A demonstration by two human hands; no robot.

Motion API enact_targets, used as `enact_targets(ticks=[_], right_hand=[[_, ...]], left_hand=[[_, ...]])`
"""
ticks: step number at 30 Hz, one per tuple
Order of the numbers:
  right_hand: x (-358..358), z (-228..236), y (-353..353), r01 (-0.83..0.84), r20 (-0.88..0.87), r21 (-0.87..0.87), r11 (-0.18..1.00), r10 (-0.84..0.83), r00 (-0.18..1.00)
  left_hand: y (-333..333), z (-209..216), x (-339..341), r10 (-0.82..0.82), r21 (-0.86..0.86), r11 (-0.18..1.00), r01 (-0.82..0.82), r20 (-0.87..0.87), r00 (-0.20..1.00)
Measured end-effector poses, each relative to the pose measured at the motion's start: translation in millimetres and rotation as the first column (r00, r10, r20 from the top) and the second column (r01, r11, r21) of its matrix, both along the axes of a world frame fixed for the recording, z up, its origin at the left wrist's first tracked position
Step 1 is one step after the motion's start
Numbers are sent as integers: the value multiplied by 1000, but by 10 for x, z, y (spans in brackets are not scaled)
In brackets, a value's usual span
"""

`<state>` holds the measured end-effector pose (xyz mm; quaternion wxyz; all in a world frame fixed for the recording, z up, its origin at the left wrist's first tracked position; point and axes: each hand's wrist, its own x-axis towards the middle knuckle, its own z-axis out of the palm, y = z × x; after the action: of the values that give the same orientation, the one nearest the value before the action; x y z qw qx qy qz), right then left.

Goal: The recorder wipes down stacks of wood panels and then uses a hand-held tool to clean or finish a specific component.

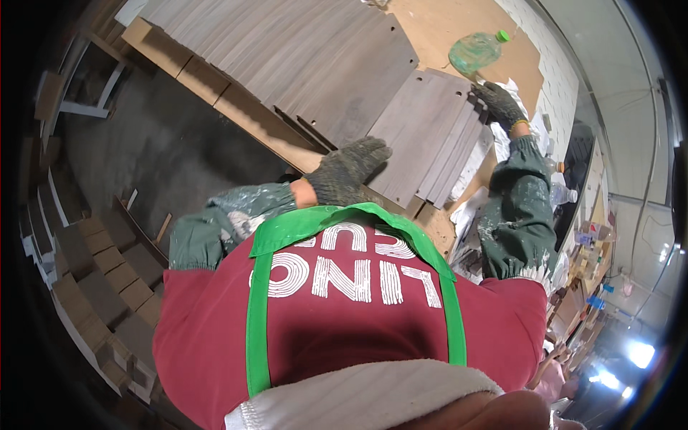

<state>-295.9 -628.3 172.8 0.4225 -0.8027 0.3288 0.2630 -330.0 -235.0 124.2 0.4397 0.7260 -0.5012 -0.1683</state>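
Note:
My left hand (351, 172), in a dark knitted glove, lies flat with fingers stretched out at the near left edge of a grey wood-grain board (412, 136). That board rests on top of several like it, fanned out to the right. At their far right corner, my right hand (502, 105), also gloved, has its fingers bent over the edge of the boards. Part of its grip is hidden. Left of this group, a long row of overlapping grey boards (287, 54) leans along the table; some have small dark holes near their corners.
A clear bottle with a green cap (476, 52) lies beyond my right hand on the brown tabletop (430, 18). White crumpled sheets (473, 168) are beside the boards. Stacked brown and grey pieces (107, 279) stand at the lower left. A person (555, 376) is at the lower right.

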Motion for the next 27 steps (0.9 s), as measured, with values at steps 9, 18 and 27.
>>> enact_targets(ticks=[9, 18, 27], right_hand=[[189, 11, 195, -186, -52, -523, 832, 186, 981], [692, 522, 625, -298, 22, -669, 681, 419, 908], [688, -143, 329, -75, 493, 549, 832, -250, 834]], left_hand=[[-344, -253, -47, -89, 51, 995, 83, 134, 987], [-292, -344, -303, 214, -222, 957, -188, 103, 971], [-337, 66, -389, -118, -150, 818, -555, -989, 94]])
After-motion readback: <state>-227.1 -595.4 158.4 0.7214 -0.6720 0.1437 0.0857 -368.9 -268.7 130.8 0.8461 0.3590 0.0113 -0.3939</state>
